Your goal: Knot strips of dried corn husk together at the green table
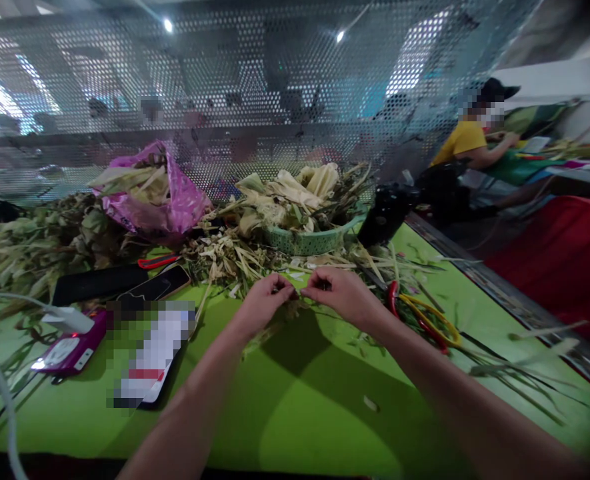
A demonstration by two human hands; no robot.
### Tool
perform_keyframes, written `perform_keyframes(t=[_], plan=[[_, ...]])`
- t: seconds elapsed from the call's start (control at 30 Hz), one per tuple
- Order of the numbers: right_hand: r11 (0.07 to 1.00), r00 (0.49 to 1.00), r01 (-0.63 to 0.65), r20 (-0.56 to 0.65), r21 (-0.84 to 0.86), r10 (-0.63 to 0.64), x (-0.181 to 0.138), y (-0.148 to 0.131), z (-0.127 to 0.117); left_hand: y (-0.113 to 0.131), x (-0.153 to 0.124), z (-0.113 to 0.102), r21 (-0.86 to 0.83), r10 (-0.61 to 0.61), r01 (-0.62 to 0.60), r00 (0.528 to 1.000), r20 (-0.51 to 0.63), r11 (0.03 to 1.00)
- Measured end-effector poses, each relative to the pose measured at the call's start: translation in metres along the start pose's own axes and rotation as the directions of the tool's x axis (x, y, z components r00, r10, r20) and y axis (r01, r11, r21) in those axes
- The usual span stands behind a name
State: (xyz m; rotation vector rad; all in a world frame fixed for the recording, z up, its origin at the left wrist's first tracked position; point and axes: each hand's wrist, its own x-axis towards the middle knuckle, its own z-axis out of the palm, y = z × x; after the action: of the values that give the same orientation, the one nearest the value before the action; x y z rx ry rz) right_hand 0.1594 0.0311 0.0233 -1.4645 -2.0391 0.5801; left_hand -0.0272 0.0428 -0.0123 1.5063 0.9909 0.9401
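My left hand [265,299] and my right hand [335,292] meet over the green table [295,413], both pinched on a thin pale plant strip [299,291] stretched between the fingertips. Just beyond the hands lies a heap of dried leaf trimmings [229,257]. Behind it stands a green basket [309,240] heaped with pale husks. Red-and-yellow-handled scissors [422,313] rest to the right of my right hand.
A pink plastic bag [167,200] of husks and a pile of green stalks [35,240] sit at the back left. Phones [125,283] and a pink device [67,350] with a white cable lie on the left. Another person [475,143] works at the far right.
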Motion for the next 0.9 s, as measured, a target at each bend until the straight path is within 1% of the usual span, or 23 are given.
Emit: perform_keyframes(t=[0.17,0.3,0.4,0.47,0.57,0.7,0.8,0.9], plan=[[0.995,0.999,-0.03,0.033,0.092,0.027,0.003,0.008,0.0,0.0,0.0,0.0,-0.057,-0.059,0.061,0.997,0.045,0.996],[0.979,0.997,-0.035,0.069,0.202,0.021,0.002,0.006,0.001,0.006,-0.001,0.002,-0.168,-0.124,0.125,0.992,0.017,0.978],[0.97,0.994,0.005,0.108,0.245,-0.033,-0.001,-0.001,0.002,0.009,-0.001,0.003,-0.2,-0.13,0.126,0.991,-0.008,0.972],[0.981,0.993,0.057,0.094,0.184,-0.076,-0.004,-0.007,0.003,0.008,0.0,0.003,-0.197,-0.121,0.114,0.992,-0.028,0.974],[0.99,0.989,0.138,0.044,0.015,-0.139,-0.008,-0.016,0.003,0.005,0.0,0.004,-0.191,-0.125,0.118,0.992,-0.022,0.974],[0.95,0.965,0.259,0.002,-0.175,-0.263,-0.013,-0.018,0.005,0.005,0.0,0.004,-0.195,-0.118,0.112,0.993,-0.019,0.974],[0.93,0.955,0.288,0.001,-0.23,-0.295,-0.014,-0.017,0.007,0.008,-0.001,0.005,-0.195,-0.123,0.118,0.992,-0.013,0.974],[0.944,0.965,0.253,-0.012,-0.211,-0.261,-0.013,-0.017,0.006,0.011,-0.002,0.006,-0.205,-0.126,0.125,0.992,0.012,0.971]])
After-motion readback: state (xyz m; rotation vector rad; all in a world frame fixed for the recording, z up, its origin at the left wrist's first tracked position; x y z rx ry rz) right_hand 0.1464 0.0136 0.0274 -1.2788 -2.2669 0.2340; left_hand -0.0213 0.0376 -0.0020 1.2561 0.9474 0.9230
